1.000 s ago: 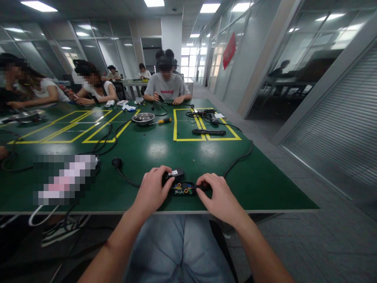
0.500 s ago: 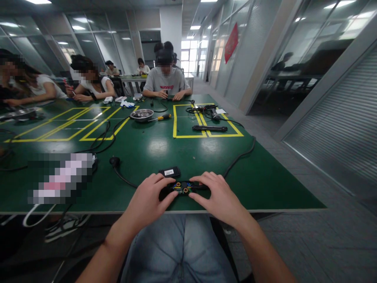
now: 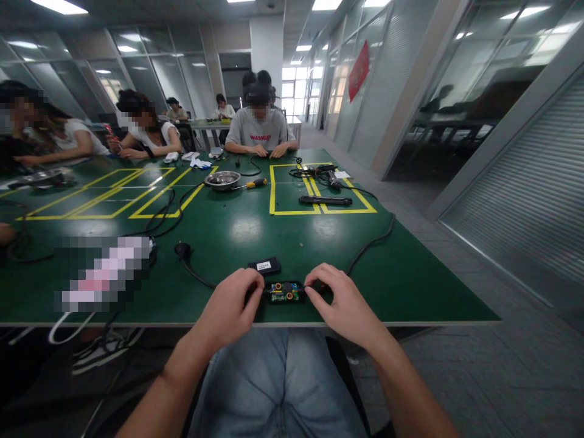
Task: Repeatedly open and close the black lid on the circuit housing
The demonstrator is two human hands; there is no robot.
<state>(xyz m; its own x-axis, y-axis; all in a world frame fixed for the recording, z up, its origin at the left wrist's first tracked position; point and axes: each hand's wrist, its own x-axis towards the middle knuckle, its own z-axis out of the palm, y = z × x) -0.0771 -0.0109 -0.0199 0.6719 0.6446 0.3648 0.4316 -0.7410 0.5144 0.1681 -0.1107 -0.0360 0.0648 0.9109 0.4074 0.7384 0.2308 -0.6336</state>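
Observation:
A small black case with its circuit board (image 3: 286,293) exposed lies near the table's front edge; two copper-coloured coils show on the board. My left hand (image 3: 233,304) is closed in a pinch on the black power cord at the case's left end. At the right end, my right hand (image 3: 340,298) pinches the cord between thumb and forefinger. Just behind the case rests its black cover (image 3: 265,266), a white label facing up. From the left side the cord runs to a black plug (image 3: 182,250). My fingers partly hide the cord where it enters the case.
On the green table (image 3: 447,292) are a metal bowl (image 3: 222,180), a yellow-handled screwdriver (image 3: 253,184), a black bar-shaped part (image 3: 325,200) and tangled cables (image 3: 314,173). A blurred pinkish object (image 3: 104,277) lies left. A co-worker (image 3: 260,131) sits opposite; others sit at left.
My left hand has let go of the cover, which now lies behind the case. Both hands spread over the case half a second ago, then drew outward to the cord at its ends.

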